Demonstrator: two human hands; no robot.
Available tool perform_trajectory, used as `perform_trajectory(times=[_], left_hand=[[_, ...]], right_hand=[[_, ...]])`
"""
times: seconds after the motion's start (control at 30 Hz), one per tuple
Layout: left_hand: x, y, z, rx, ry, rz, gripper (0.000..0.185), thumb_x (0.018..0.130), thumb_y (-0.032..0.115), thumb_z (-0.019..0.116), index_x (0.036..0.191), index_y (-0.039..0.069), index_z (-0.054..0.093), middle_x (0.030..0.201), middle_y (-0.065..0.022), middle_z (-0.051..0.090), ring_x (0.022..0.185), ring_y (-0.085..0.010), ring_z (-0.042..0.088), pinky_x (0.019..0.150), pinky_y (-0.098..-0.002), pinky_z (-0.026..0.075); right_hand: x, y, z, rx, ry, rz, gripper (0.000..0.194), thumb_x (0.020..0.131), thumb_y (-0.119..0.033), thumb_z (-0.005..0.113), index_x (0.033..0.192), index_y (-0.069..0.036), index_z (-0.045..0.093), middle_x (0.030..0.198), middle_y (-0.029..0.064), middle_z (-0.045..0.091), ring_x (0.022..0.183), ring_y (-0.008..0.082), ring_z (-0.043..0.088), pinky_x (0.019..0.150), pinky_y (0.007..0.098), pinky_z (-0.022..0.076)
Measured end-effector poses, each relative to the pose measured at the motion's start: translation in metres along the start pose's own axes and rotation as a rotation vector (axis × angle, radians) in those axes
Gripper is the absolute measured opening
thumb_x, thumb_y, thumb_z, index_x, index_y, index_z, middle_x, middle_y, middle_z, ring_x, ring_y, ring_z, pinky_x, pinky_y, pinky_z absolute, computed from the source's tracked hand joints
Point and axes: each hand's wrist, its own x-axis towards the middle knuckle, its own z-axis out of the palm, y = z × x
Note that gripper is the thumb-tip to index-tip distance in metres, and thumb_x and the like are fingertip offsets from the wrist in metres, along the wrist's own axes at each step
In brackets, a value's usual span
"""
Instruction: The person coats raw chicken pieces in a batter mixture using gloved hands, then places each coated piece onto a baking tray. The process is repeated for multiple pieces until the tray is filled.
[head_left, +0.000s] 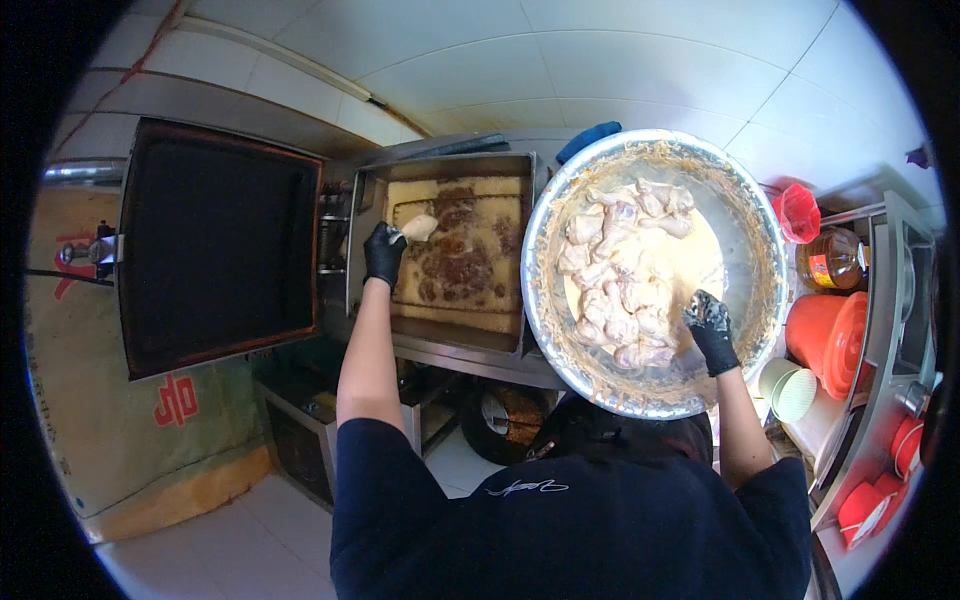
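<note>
My left hand (383, 253), in a black glove, grips the end of a pale raw chicken drumstick (418, 227). It holds the piece above a square metal deep fryer (439, 330), whose oil (491, 206) foams over brown patches. To the right is a wide metal basin (757, 225), its wall smeared with batter. Several coated drumsticks (619, 300) are heaped in it, amid yellowish batter (694, 251). My right hand (710, 330), also black-gloved, is inside the basin to the right of the heap. Batter covers its fingers, and whether they hold anything is unclear.
A dark square lid (217, 247) stands open left of the fryer. Behind the basin lies a blue cloth (590, 140). On the right are a bottle of yellow-brown liquid (831, 259), an orange bucket (821, 337), pale green containers (791, 394) and a metal-framed rack (870, 442).
</note>
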Motion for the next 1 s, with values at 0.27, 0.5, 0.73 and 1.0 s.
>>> perform_trajectory(times=[0.27, 0.5, 0.73, 1.0], left_hand=[[0.050, -0.056, 0.053, 0.223, -0.053, -0.135, 0.006, 0.084, 0.001, 0.061, 0.084, 0.002, 0.055, 0.082, -0.0097, 0.059, 0.074, -0.0222, 0.056, 0.070, -0.0302, 0.045], [0.046, -0.055, 0.060, 0.261, -0.036, -0.317, 0.019, 0.086, -0.003, 0.055, 0.103, 0.001, 0.062, 0.098, -0.0125, 0.063, 0.082, -0.0241, 0.060, 0.073, -0.0318, 0.048], [0.029, -0.037, 0.021, -0.874, 0.135, -0.126, 0.020, 0.090, 0.004, 0.054, 0.107, -0.001, 0.062, 0.101, -0.0093, 0.064, 0.090, -0.0200, 0.060, 0.082, -0.0308, 0.048], [-0.121, 0.160, 0.025, -0.302, 0.027, 0.368, 0.018, 0.087, 0.000, 0.060, 0.105, 0.000, 0.064, 0.103, -0.0083, 0.065, 0.095, -0.0168, 0.061, 0.083, -0.0290, 0.049]], right_hand=[[-0.017, 0.015, -0.014, -0.010, 0.006, 0.076, 0.024, 0.080, -0.019, 0.064, 0.097, -0.002, 0.062, 0.087, 0.0211, 0.064, 0.080, 0.0383, 0.062, 0.069, 0.0423, 0.0501], [-0.023, 0.026, -0.006, -0.107, 0.075, 0.048, 0.028, 0.080, -0.019, 0.065, 0.100, 0.000, 0.062, 0.087, 0.0206, 0.065, 0.080, 0.0382, 0.063, 0.071, 0.0426, 0.0508], [-0.020, 0.038, -0.022, -0.250, 0.045, -0.015, 0.045, 0.083, -0.031, 0.064, 0.116, -0.002, 0.057, 0.107, 0.0173, 0.063, 0.093, 0.0344, 0.061, 0.081, 0.0451, 0.0475], [0.016, -0.009, -0.028, -0.224, -0.338, -0.137, 0.059, 0.076, -0.030, 0.065, 0.127, -0.008, 0.049, 0.117, 0.0233, 0.056, 0.102, 0.0372, 0.057, 0.088, 0.0472, 0.0465]])
